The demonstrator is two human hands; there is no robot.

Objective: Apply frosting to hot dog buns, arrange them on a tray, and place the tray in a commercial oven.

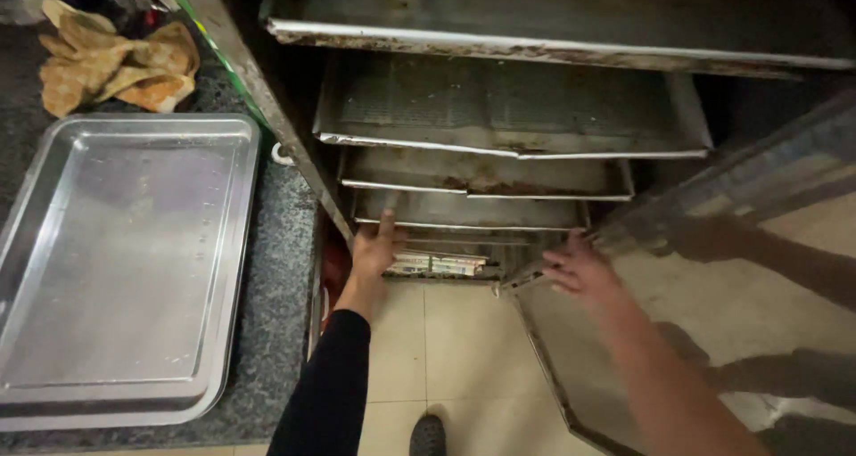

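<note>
Hands reach into an open rack cabinet (294, 135) holding stacked metal trays. Left hand (374, 246), in a black sleeve, is open, fingers extended upward against the front lip of the fourth tray (464, 211) from the top; that tray lies level on its rails, long axis running left to right, front edge facing the person. Right hand (580, 269) is open, fingers spread, near the tray's right end, beside the cabinet door (713, 278). Separate empty steel tray (125, 260) rests on the granite counter (276, 269) at left, below crumpled cloths (116, 64).
</note>
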